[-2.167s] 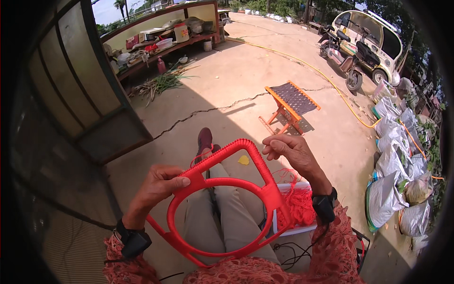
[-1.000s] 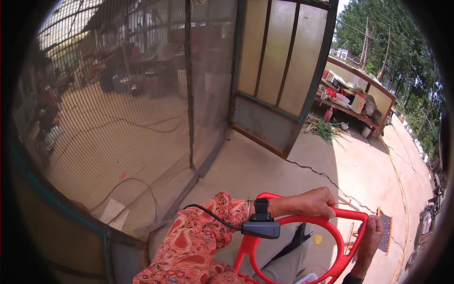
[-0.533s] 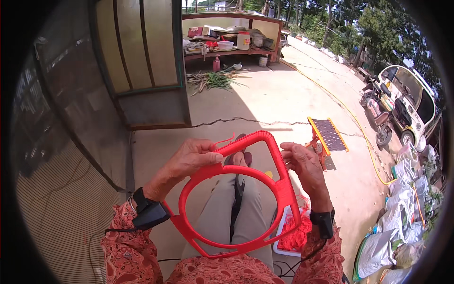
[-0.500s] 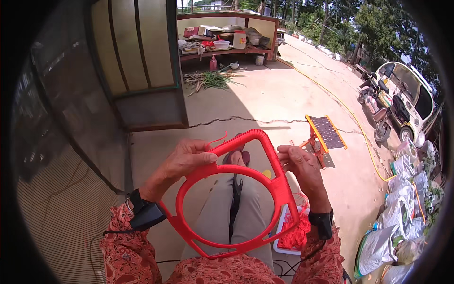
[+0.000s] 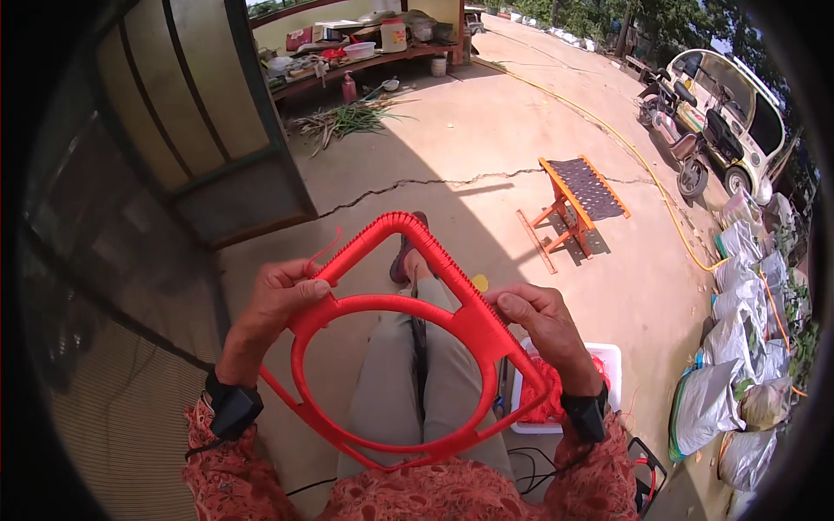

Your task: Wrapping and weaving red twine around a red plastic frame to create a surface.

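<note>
Red frame point(image 5: 485, 334): has swung since the earlier head picture, its ridged top corner now further to the person's left; it sits tilted above the lap, an oval ring point(image 5: 391, 302) set within it.
Right hand point(image 5: 543, 326): has come further down the frame's right bar, away from the top corner, to just beside the wide patch joining bar and ring; thumb and fingers are nearly together at the outer edge, but whether they pinch the bar or a strand cannot be told.
Left hand point(image 5: 282, 295): closed on the frame's upper left bar, thumb on top.
Loose strand point(image 5: 328, 247): sticks up from the frame just beyond the left thumb.
Weight and stiffness: probably light and rigid, though the wrapped cord should give a little under pressure.
Best hold: a thumb-over pinch on the straight bars; the ridged wrapping probably grips well, whereas tugging the strand might loosen it.
White tub point(image 5: 615, 373): below and right of the frame, holding red cord point(image 5: 546, 399).
Folding stool point(image 5: 589, 187): well beyond the frame, ahead and right.
</note>
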